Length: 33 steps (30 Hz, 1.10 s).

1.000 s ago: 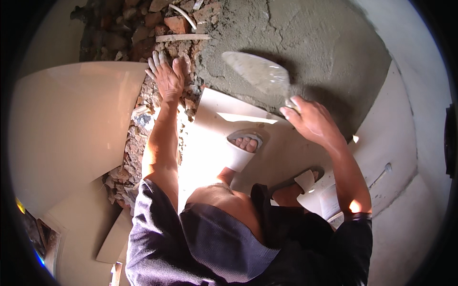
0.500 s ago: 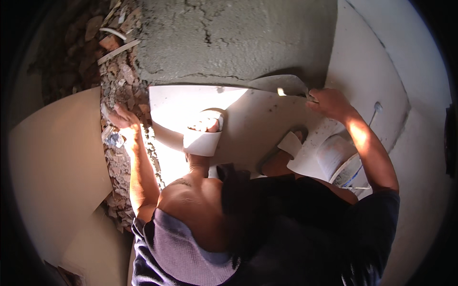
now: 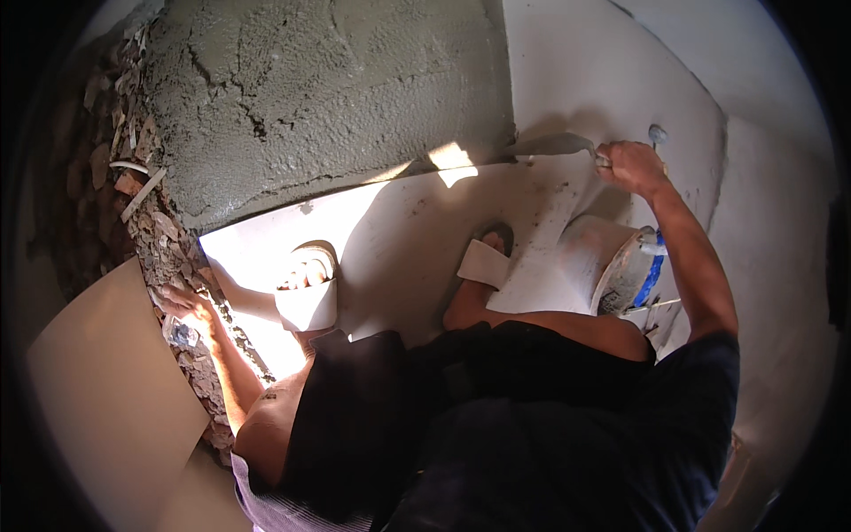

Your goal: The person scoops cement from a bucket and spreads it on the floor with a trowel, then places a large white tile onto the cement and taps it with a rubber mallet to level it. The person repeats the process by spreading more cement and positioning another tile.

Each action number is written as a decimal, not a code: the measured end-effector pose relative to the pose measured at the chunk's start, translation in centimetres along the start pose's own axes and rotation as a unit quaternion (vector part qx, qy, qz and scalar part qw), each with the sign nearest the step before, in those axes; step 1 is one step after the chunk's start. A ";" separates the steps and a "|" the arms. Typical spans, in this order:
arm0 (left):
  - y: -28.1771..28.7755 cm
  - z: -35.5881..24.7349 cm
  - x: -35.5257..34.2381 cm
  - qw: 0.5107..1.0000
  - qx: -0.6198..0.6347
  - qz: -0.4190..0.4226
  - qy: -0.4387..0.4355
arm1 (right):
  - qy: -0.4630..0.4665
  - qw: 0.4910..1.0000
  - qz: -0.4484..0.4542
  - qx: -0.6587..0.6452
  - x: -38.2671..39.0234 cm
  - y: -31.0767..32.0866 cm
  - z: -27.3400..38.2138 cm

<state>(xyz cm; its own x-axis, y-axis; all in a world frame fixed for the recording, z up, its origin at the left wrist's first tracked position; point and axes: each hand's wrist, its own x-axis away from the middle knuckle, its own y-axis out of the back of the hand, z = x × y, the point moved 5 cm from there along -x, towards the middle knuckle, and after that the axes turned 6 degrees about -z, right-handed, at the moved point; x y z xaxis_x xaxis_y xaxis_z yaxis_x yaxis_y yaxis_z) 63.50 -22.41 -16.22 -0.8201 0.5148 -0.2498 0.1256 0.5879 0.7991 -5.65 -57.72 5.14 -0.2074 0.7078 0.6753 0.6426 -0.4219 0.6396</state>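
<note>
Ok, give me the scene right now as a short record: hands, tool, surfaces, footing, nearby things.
Right hand: closed on the trowel
Trowel: blade pointing left, by the near right corner of the cement
Left hand: open, at the rubble; contact unclear
Cement: grey, rough, cracked in places
Footing: sandals on a pale slab
Nearby: bucket at right, tan board at left

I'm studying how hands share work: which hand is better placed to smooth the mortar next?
Probably the right hand: it holds the trowel, whose blade lies at the edge of the mortar. The left hand is at the rubble, with no tool visible in it.
</note>
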 end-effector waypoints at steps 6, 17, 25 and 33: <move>-0.6 -0.9 -1.2 0.999 -0.015 0.024 -0.017 | -0.013 0.996 -0.047 -0.071 2.6 0.5 0.4; -1.3 -5.2 -6.3 0.992 -0.022 0.109 -0.061 | -0.295 0.796 -0.253 -0.464 24.5 -5.4 -3.4; -5.2 -36.0 -7.8 0.851 0.048 0.225 -0.472 | -0.519 0.700 0.062 -0.486 43.3 -18.4 -5.9; -5.2 -60.3 24.6 0.449 0.170 0.328 -0.813 | -0.427 0.822 0.154 -0.344 32.5 -28.5 -6.0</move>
<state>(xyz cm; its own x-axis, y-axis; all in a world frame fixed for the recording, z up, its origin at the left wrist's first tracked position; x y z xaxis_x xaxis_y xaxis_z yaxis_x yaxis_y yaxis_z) 9.01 -50.45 6.50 0.9142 0.2589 -0.3119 0.3475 -0.1048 0.9318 -35.11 -26.12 11.04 0.6683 0.5240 0.5281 -0.0625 -0.6678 0.7417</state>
